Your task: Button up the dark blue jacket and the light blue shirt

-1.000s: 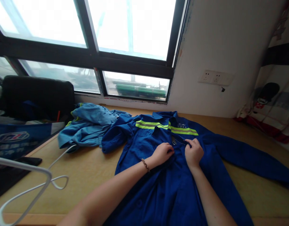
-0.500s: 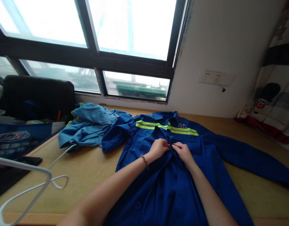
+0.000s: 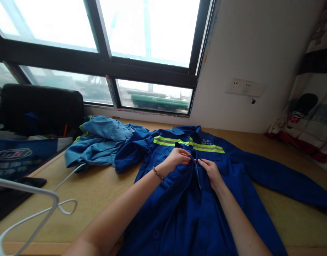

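Observation:
A dark blue work jacket (image 3: 163, 192) with yellow-and-grey reflective bands lies spread on the table, collar toward the window. My left hand (image 3: 178, 157), a beaded bracelet at its wrist, pinches one edge of the jacket's front opening just below the band. Opposite it, my right hand (image 3: 209, 168) grips the other front edge between thumb and fingers. The fingertips of both hands nearly meet at the opening. Below them the edges part, and a pale line shows along the right one. Whatever small fastener lies between the fingers is hidden.
Left of the jacket lies a crumpled light blue garment (image 3: 99, 138). A white wire hanger or cable (image 3: 55, 199) sticks up at the near left. Beyond the left edge are a black chair (image 3: 43, 106) and a blue bag (image 3: 16, 156). A window and wall bound the table (image 3: 99, 199).
Both hands have shifted slightly up toward the collar, and the left fingers have loosened a little. The front edge under the right hand has turned, baring its pale line.

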Tool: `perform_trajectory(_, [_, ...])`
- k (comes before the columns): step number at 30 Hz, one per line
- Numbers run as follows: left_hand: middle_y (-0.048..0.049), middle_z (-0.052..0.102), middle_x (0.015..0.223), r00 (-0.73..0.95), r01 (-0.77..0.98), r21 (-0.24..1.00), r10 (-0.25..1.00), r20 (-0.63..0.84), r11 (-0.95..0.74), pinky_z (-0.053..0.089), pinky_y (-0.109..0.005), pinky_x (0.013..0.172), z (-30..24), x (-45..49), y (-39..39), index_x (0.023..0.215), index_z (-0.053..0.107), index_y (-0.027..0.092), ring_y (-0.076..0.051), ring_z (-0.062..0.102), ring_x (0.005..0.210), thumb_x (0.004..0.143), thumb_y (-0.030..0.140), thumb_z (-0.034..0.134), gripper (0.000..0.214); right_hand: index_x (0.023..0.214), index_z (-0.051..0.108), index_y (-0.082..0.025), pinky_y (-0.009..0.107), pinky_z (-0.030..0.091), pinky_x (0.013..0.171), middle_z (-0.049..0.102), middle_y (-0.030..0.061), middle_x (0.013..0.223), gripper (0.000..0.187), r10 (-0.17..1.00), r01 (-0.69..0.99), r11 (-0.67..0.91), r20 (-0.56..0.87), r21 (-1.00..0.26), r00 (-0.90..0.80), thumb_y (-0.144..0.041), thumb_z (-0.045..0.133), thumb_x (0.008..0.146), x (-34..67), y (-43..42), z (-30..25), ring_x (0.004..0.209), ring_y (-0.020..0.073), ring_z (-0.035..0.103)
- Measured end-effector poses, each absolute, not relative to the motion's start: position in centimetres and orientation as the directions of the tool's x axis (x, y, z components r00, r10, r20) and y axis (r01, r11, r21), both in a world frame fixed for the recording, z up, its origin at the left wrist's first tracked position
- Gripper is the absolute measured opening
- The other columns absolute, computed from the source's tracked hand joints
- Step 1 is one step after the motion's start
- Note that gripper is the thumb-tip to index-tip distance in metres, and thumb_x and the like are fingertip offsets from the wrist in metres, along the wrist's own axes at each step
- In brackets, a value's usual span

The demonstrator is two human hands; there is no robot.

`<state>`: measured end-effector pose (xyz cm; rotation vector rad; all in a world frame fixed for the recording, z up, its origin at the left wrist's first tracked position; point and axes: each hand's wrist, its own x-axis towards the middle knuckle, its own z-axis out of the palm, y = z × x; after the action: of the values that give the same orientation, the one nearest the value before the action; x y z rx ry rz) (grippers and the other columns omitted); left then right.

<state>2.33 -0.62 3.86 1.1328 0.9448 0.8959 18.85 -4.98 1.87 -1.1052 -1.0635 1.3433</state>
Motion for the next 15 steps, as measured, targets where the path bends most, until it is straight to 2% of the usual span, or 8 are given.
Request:
perform_trajectory(3, [-0.0037,0.062,0.062,0.327,-0.057,0.98,0.931,-0.161,0.189,0.048,-0.025,0.059,4.2,2.7,-1.2,0.074,0.065,0.009,-0.012,0.058,0.059,0.056,0.006,0.066,0.018,0.085,0.067,-0.017,0.03,0.046,0.072,0.068,0.0026,0.076,0.034,0.999,-0.145,0.034,0.031,-0.989,0.017,-0.039,0.071,0.059,18.8,-5.0,1.9,0.072,0.0192,0.062])
perform_trajectory(7, [-0.0054,0.063,0.064,0.373,-0.075,0.974,0.912,-0.172,0.214,0.048,-0.023,0.059,4.7,3.0,-1.8,0.077,0.067,0.008,-0.011,0.058,0.06,0.058,0.007,0.064,0.019,0.077,0.066,-0.017,0.026,0.044,0.063,0.066,0.0001,0.07,0.031,0.998,-0.076,0.05,0.048,-0.996,0.028,-0.035,0.074,0.054,18.7,-4.9,1.4,0.064,0.0162,0.059])
perform_trajectory(11, [-0.0056,0.064,0.067,0.417,-0.147,0.942,0.883,-0.217,0.3,0.048,-0.023,0.061,4.8,2.9,-1.9,0.078,0.066,0.008,-0.011,0.059,0.061,0.056,0.009,0.068,0.022,0.076,0.065,-0.017,0.026,0.043,0.063,0.065,0.0,0.07,0.028,0.997,-0.027,0.077,0.076,-0.997,0.012,-0.035,0.072,0.056,18.7,-4.6,0.8,0.065,0.016,0.058])
perform_trajectory(15, [-0.0044,0.062,0.064,0.436,-0.169,0.919,0.864,-0.253,0.355,0.048,-0.024,0.065,4.4,3.0,-2.1,0.076,0.065,0.008,-0.011,0.059,0.059,0.051,0.012,0.074,0.027,0.072,0.065,-0.016,0.026,0.042,0.065,0.065,0.0,0.07,0.022,0.989,0.097,0.149,0.149,-0.984,-0.002,-0.032,0.069,0.058,18.6,-4.5,0.6,0.068,0.0166,0.057])
